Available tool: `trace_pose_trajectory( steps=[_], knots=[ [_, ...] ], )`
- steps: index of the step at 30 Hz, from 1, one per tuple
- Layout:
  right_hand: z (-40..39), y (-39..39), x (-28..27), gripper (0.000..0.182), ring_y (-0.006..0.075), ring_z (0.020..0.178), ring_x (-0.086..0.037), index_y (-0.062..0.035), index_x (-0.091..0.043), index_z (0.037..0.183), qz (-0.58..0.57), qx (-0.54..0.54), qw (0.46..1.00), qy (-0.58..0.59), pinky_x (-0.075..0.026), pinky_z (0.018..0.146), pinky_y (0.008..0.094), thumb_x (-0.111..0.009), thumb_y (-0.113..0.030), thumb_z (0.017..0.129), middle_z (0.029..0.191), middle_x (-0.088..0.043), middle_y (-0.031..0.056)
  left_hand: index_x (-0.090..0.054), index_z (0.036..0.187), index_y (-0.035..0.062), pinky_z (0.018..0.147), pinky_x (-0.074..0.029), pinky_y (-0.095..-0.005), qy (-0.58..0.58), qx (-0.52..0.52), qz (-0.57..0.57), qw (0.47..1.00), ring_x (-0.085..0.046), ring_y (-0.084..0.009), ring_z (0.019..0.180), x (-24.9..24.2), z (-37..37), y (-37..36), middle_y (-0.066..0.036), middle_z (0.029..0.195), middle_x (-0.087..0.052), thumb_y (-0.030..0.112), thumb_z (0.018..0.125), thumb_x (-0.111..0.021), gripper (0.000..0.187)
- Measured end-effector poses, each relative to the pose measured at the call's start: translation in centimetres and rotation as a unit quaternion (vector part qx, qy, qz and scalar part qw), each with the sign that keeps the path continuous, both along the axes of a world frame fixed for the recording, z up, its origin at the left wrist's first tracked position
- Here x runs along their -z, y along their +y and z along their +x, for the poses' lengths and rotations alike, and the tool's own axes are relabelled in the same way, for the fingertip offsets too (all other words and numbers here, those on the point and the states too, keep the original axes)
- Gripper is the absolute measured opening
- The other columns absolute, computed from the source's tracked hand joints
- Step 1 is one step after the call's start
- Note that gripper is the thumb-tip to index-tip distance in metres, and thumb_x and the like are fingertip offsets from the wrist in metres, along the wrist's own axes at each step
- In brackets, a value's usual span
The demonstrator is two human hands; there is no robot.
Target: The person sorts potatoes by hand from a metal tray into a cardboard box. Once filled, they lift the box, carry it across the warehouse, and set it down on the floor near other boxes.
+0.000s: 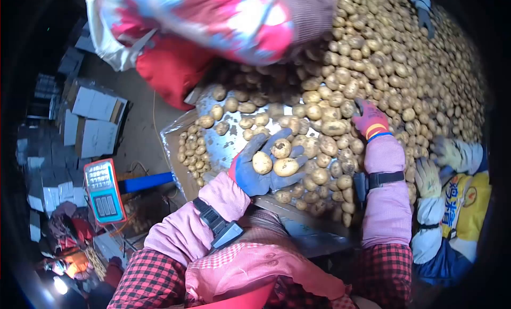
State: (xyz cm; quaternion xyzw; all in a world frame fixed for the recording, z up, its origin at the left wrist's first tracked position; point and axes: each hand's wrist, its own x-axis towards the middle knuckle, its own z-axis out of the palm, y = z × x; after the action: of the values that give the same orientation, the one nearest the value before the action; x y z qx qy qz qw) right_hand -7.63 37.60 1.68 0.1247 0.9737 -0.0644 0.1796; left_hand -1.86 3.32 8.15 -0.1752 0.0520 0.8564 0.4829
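My left hand [261, 168], in a blue and red work glove, is turned palm up with its fingers spread under three potatoes. One potato [281, 148] lies near the fingers, another potato [262, 162] by the thumb side and a third potato [286, 167] across the palm. My right hand [370, 119], in a red and blue glove, reaches into the large potato pile [404, 69]. Its visible fingers are apart beside a potato [348, 108]; the fingertips are partly hidden. Loose potatoes lie on the metal surface [215, 141] beyond my left hand.
A carton [173, 130] lined with plastic holds smaller potatoes at left. Nearby stands a scale display [106, 191]. A co-worker's blurred sleeve [234, 21] leans over the pile ahead. Another person's gloved hands [428, 177] are at right, near a yellow bag [471, 202]. White boxes [96, 122] stand on the floor.
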Motion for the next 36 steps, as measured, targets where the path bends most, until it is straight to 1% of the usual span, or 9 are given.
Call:
trace_pose_trajectory(
  steps=[5, 7, 11, 13, 16, 19, 23, 27, 36],
  knots=[
    [-0.5, 1.6, 1.4, 0.069, 0.0297, 0.123, -0.05, -0.0054, -0.044, 0.136, -0.174, 0.023, 0.985, 0.003, -0.038, 0.104, 0.036, -0.063, -0.035, 0.078, 0.132, -0.052, 0.0196, -0.041, 0.136, 0.0039, 0.106, -0.038, -0.042, 0.517, 0.027, -0.37, 0.771, -0.047, -0.0264, 0.124, -0.3, 1.5, -5.0, -0.015, 0.131, -0.05, 0.029, 0.093, -0.053, 0.051],
    [0.4, 3.2, 2.8, 0.054, 0.027, 0.11, -0.058, -0.0018, -0.056, 0.119, -0.186, 0.054, 0.981, 0.006, -0.043, 0.094, 0.0373, -0.062, -0.04, 0.081, 0.12, -0.06, 0.0174, -0.04, 0.137, 0.0032, 0.102, -0.041, -0.0382, 0.244, -0.022, -0.144, 0.959, -0.049, -0.0243, 0.121, 2.2, 2.3, -7.7, -0.012, 0.127, -0.052, 0.016, 0.09, -0.057, 0.052],
    [4.3, -3.2, -0.6, 0.033, 0.0203, 0.082, -0.062, -0.002, -0.063, 0.109, -0.255, -0.027, 0.915, 0.313, -0.049, 0.074, 0.0302, -0.052, -0.028, 0.092, 0.09, -0.066, 0.0088, -0.036, 0.139, 0.0022, 0.096, -0.046, -0.0289, 0.052, -0.045, 0.012, 0.998, -0.056, -0.0205, 0.11, 6.7, 6.9, -12.3, -0.009, 0.119, -0.055, 0.003, 0.094, -0.047, 0.047],
    [7.8, -13.3, -4.3, 0.03, 0.0161, 0.07, -0.061, -0.0028, -0.065, 0.103, -0.646, 0.282, 0.701, 0.111, -0.049, 0.06, 0.0275, -0.049, -0.027, 0.093, 0.081, -0.066, 0.0073, -0.037, 0.139, 0.0038, 0.096, -0.046, -0.0305, 0.043, -0.056, 0.153, 0.986, -0.056, -0.0213, 0.11, 10.9, 8.9, -14.0, -0.01, 0.123, -0.054, 0.008, 0.094, -0.049, 0.047],
    [11.5, -24.8, -5.9, 0.027, 0.0091, 0.056, -0.055, -0.0048, -0.065, 0.097, -0.432, -0.059, 0.9, -0.005, -0.045, 0.05, 0.0257, -0.047, -0.025, 0.095, 0.065, -0.059, 0.0001, -0.038, 0.139, 0.0064, 0.098, -0.045, -0.0353, 0.147, -0.012, -0.064, 0.987, -0.055, -0.0233, 0.111, 8.2, 9.9, -18.7, -0.011, 0.124, -0.053, 0.015, 0.095, -0.051, 0.046],
    [13.9, -32.7, -5.9, 0.027, 0.0104, 0.067, -0.056, -0.0017, -0.062, 0.098, -0.629, 0.079, 0.721, -0.279, -0.045, 0.059, 0.025, -0.046, -0.024, 0.098, 0.075, -0.056, 0.0004, -0.039, 0.139, 0.0075, 0.102, -0.042, -0.0425, 0.017, -0.081, 0.04, 0.996, -0.054, -0.0267, 0.114, 9.6, 11.8, -25.0, -0.011, 0.126, -0.052, 0.019, 0.097, -0.049, 0.045],
    [13.4, -39.7, -1.3, 0.047, 0.0183, 0.091, -0.062, -0.0021, -0.053, 0.127, -0.551, -0.005, 0.816, -0.174, -0.047, 0.081, 0.0315, -0.058, -0.033, 0.092, 0.102, -0.066, 0.0119, -0.047, 0.134, 0.0065, 0.101, -0.042, -0.0363, -0.063, -0.156, -0.26, 0.951, -0.056, -0.0202, 0.11, 13.2, 12.8, -30.1, -0.009, 0.12, -0.058, 0.02, 0.092, -0.059, 0.046],
    [14.1, -41.1, -1.7, 0.057, 0.0223, 0.116, -0.055, -0.0059, -0.046, 0.135, -0.48, -0.022, 0.858, -0.179, -0.042, 0.097, 0.0335, -0.063, -0.034, 0.088, 0.121, -0.06, 0.0166, -0.054, 0.128, 0.0019, 0.098, -0.04, -0.0253, 0.19, -0.13, -0.574, 0.786, -0.055, -0.0143, 0.11, 15.7, 13.3, -30.2, -0.006, 0.125, -0.058, 0.025, 0.095, -0.055, 0.041],
    [20.2, -41.1, 0.3, 0.069, 0.0314, 0.093, -0.065, -0.0087, -0.048, 0.131, -0.311, -0.184, 0.909, -0.209, -0.05, 0.084, 0.0391, -0.074, -0.041, 0.076, 0.096, -0.066, 0.0178, -0.062, 0.118, 0.0043, 0.088, -0.044, -0.0273, 0.378, 0.128, -0.397, 0.827, -0.058, -0.011, 0.093, 13.0, 14.8, -26.7, -0.006, 0.102, -0.068, 0.034, 0.092, -0.06, 0.039]
  ],
)
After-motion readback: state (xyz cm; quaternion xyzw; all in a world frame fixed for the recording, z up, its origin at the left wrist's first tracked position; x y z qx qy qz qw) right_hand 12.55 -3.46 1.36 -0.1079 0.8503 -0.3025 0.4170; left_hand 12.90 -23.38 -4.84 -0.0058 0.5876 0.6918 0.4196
